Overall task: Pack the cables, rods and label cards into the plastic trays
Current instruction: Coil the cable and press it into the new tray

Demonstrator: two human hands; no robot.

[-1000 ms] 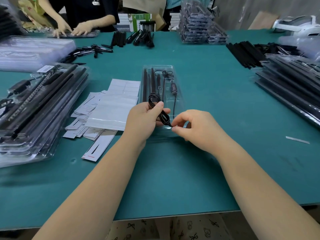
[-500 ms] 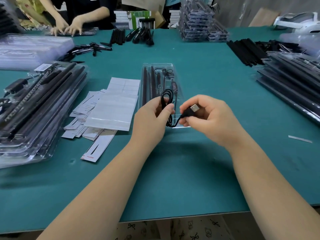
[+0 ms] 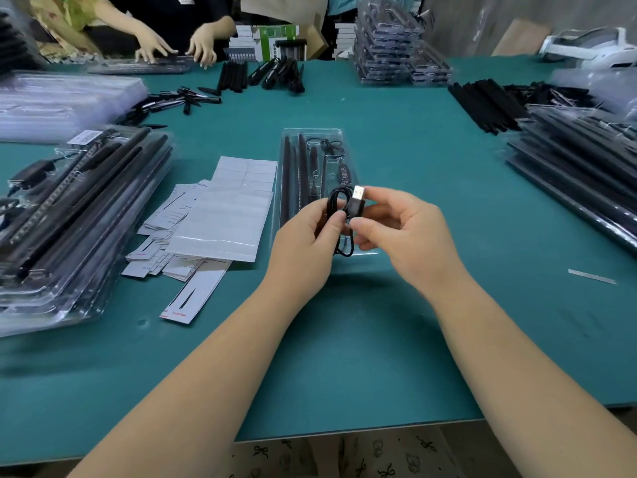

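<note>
A clear plastic tray (image 3: 312,134) lies lengthwise in the middle of the green table, with black rods (image 3: 285,174) and a cable with an inline controller in its slots. Above the tray's near end my left hand (image 3: 303,243) grips a small coil of black cable (image 3: 336,201). My right hand (image 3: 406,232) pinches the cable's USB plug (image 3: 356,198), its metal tip pointing up and away. A loop of the cable hangs below my fingers over the tray's near edge. White label cards (image 3: 227,215) lie just left of the tray.
Packed trays are stacked at the left (image 3: 69,215), right (image 3: 586,167) and far centre (image 3: 389,50). Loose black rods (image 3: 482,101) lie at the back right, more black parts (image 3: 269,74) at the back. Another person's hands (image 3: 179,46) work at the far edge. A thin strip (image 3: 591,276) lies right.
My right hand has lifted the cable's plug end up from the tray's near edge to the coil. Both hands have risen slightly and moved closer together, and the coil is tighter.
</note>
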